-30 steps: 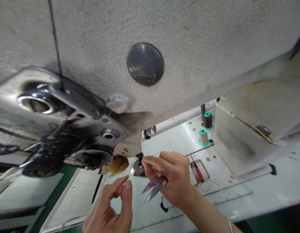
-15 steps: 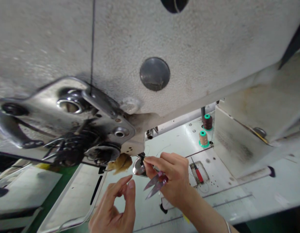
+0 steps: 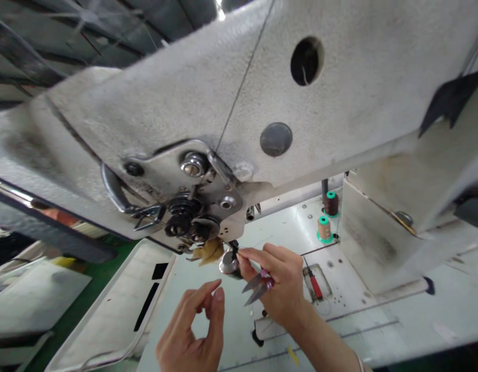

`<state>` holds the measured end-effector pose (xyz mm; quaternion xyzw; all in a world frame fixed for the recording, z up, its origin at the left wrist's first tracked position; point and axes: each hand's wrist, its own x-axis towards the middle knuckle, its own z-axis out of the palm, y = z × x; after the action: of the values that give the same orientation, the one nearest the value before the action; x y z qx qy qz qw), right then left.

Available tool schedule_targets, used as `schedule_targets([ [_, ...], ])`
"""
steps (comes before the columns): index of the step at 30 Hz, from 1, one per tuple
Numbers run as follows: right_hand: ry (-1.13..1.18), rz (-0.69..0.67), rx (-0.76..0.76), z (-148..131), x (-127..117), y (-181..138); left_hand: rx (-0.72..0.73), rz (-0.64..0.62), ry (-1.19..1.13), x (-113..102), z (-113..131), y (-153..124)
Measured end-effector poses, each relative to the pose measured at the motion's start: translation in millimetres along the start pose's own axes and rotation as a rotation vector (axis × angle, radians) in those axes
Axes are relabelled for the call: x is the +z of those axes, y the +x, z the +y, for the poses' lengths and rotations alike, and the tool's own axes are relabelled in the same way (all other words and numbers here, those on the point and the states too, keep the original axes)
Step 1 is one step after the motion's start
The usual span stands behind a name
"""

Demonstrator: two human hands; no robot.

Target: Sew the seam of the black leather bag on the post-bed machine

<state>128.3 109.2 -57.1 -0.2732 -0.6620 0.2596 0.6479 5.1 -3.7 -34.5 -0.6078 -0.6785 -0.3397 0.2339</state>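
My right hand [image 3: 280, 281] has a small pair of scissors [image 3: 258, 289] with pinkish-purple handles tucked in its palm, blades pointing left. Its thumb and forefinger pinch close to the needle and presser foot area of the sewing machine [image 3: 165, 113]; anything between those fingertips is too small to see. Below and to the left, my left hand [image 3: 194, 325] curls with thumb and forefinger tips brought together, and whether a thread is held there is hidden. A round shiny metal part [image 3: 228, 262] sits beside the right fingertips. Left of it hangs a tan fuzzy wad [image 3: 208, 251].
Two thread spools, dark brown [image 3: 331, 204] and tan [image 3: 324, 229], stand on the machine bed at right. A red-handled tool [image 3: 315, 285] lies in a recess nearby. A white tray [image 3: 118, 299] is at left. Ruler markings [image 3: 359, 332] run along the table.
My view has pulled back, so the machine head appears smaller and farther right. Both hands keep nearly the same pose, the right one still beside the presser foot.
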Motion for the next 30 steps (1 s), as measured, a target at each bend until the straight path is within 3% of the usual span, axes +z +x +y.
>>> schedule_targets([
  [24,-0.007,-0.052,0.008,1.3,-0.3,2.0,-0.024,-0.008,0.027,-0.7,2.5,1.4],
  [30,-0.038,0.004,-0.009,-0.8,-0.2,4.0,-0.038,0.002,0.047,-1.8,2.2,0.6],
])
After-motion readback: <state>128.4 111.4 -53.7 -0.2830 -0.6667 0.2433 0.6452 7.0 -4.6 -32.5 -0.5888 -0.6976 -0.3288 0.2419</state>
